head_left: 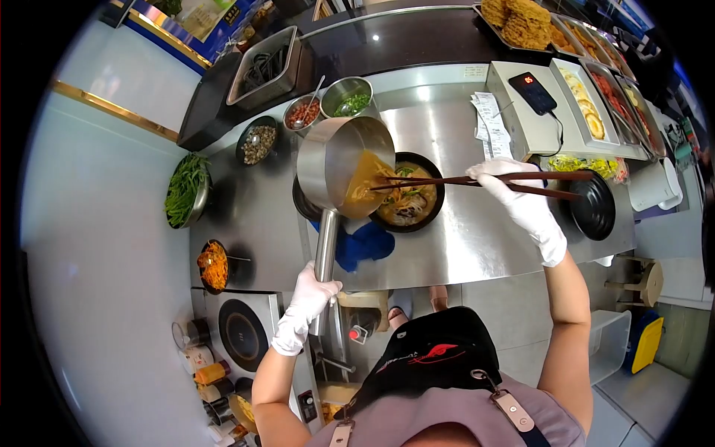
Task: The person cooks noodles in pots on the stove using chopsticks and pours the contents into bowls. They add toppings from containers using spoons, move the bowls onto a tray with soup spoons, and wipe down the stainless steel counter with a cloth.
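My gloved left hand [310,299] is wrapped round the handle of a steel saucepan [322,160], which is tilted to the right with orange-brown soup inside. Its rim overhangs a black bowl [441,195] that holds soup, noodles and greens. Long dark chopsticks [447,181] are gripped in my gloved right hand [514,205]; their tips reach into the soup at the pan's lip. Behind the pan, part of another dark bowl [299,200] shows. A blue cloth [366,246] lies on the steel counter [469,257] below the pan.
At the back left stand bowls of chopped scallions [351,103], red chopped topping [302,113] and diced brown topping [257,144]. Leafy greens [186,186] and shredded orange food [214,266] are farther left. Stacked black bowls [593,205] sit right; an induction cooker [242,335] is lower left.
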`<state>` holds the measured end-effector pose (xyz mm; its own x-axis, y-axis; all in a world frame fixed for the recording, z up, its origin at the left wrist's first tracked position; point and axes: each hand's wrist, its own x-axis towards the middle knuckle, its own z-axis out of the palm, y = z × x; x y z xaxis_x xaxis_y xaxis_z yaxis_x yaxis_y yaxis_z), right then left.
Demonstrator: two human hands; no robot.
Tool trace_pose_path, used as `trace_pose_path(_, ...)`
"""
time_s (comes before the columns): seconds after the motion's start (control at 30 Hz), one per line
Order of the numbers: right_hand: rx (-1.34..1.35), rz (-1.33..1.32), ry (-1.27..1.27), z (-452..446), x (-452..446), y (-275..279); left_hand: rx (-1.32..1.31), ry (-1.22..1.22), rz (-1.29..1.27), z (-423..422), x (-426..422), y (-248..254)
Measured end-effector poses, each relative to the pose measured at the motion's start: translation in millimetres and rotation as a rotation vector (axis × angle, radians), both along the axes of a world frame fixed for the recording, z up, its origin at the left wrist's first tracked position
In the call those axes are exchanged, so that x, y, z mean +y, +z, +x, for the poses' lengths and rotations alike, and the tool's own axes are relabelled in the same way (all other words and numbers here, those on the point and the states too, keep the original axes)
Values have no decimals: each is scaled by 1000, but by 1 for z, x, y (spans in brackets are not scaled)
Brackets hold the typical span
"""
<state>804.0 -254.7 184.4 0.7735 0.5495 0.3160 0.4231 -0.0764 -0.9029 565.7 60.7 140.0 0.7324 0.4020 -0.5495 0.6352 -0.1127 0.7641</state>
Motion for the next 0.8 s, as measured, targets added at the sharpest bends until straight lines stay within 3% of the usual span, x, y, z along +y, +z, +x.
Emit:
trace_pose_path(0.33, 164, 96, -117, -19, -52, -17, -3, 10, -41, 3, 3, -1)
trace_pose_path(0.47, -37, 79, -83, -26, -29, 4, 2, -5, -21, 4, 4, -2)
trace_pose_path(0.67, 32, 72, 85, -22, 39, -20, 9, -22, 15, 8, 0, 6)
trace_pose_path(0.8, -128, -108, 152, -22, 35, -19, 14, -32, 46, 8, 3, 6)
